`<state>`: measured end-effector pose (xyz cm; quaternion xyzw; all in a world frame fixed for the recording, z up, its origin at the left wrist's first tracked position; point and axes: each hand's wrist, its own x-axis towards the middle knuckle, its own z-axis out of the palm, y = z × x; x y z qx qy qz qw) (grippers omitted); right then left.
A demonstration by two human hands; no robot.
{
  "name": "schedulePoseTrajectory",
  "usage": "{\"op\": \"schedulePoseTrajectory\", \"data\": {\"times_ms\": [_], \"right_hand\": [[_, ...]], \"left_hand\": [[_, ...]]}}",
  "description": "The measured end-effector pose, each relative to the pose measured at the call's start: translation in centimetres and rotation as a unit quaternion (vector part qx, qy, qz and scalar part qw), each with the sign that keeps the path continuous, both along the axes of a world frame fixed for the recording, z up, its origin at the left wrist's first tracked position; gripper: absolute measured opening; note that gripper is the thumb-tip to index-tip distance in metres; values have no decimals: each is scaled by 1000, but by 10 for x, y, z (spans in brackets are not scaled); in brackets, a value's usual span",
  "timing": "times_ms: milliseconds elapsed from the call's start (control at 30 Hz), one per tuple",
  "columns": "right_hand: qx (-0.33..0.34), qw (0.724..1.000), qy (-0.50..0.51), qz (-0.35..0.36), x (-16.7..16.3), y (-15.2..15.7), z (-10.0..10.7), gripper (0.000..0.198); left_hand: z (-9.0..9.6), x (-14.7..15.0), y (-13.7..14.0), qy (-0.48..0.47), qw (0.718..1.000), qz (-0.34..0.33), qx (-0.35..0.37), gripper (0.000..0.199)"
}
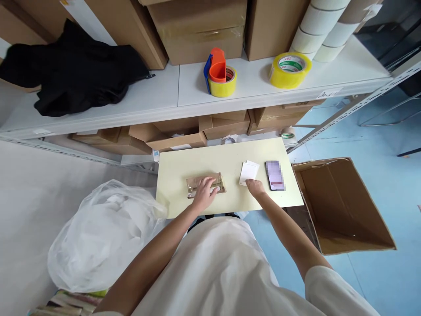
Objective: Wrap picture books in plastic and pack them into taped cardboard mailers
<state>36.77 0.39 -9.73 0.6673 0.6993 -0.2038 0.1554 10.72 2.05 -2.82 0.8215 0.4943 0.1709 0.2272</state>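
Note:
A small brown cardboard parcel (192,181), wrapped in shiny clear tape, lies on the left half of the pale yellow table (184,160). My left hand (205,193) rests over its middle with thumb and fingers apart. A white strip shows on the parcel beneath that hand. Right of centre, overlapping white paper slips (248,171) lie on the tabletop. My right hand (255,188) is closed at their lower edge, fingertips partly hidden. Just right of the slips is a phone (275,175) with a lit, blurred screen.
Behind the table, a grey shelf (194,92) carries a red tape dispenser (217,66), a yellow tape roll (289,70), label rolls (320,22), black cloth (82,70) and cartons. An open carton (342,206) stands right; a filled plastic bag (105,237) sits left.

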Motion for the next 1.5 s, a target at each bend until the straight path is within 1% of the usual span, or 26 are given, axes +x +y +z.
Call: {"op": "schedulePoseTrajectory", "data": {"times_ms": [67,200,333,400,500,567,600,667,767,833,967,1033,1100,1267,1367,1400,1433,1500], "right_hand": [[10,1000,-5,-6,5,4,7,26],[41,999,8,-10,13,10,20,27],[69,997,32,-13,15,13,27,27],[80,996,38,-21,15,12,29,30],[100,994,44,-27,16,8,31,31],[142,988,54,-7,17,3,31,31],[170,983,62,12,17,0,31,30],[222,971,75,52,18,-6,29,31],[256,959,86,88,20,-14,25,32],[262,955,98,95,21,-18,22,32],[255,954,139,82,23,-23,20,32],[250,954,148,79,25,-25,19,32],[248,954,147,78,27,-25,17,33],[232,958,162,51,30,-24,11,32],[229,957,177,19,29,-23,10,27],[232,956,181,-4,29,-21,10,33],[238,953,185,-39,29,-19,10,45],[259,936,201,-130,31,-12,10,75]], "left_hand": [[4,12,5,-1,1000,-26,-12,29],[12,46,22,4,997,-73,-37,21],[9,82,39,13,993,-82,-83,22],[2,97,45,-4,991,-63,-117,24],[-10,114,52,-34,980,1,-197,30],[-19,122,57,-49,966,45,-251,32],[-23,125,60,-56,960,58,-267,29],[-30,130,66,-72,954,67,-282,20],[-41,134,77,-102,946,68,-300,13],[-48,135,86,-129,936,91,-314,15],[-63,141,102,-161,916,158,-331,28],[-69,144,107,-159,912,173,-336,32],[-72,147,109,-155,912,180,-335,31],[-66,149,105,-152,930,170,-287,23],[-60,147,105,-160,945,140,-248,10],[-58,147,106,-168,947,128,-241,5],[-57,146,107,-181,946,117,-241,1],[-56,145,109,-224,932,103,-266,4]]}}
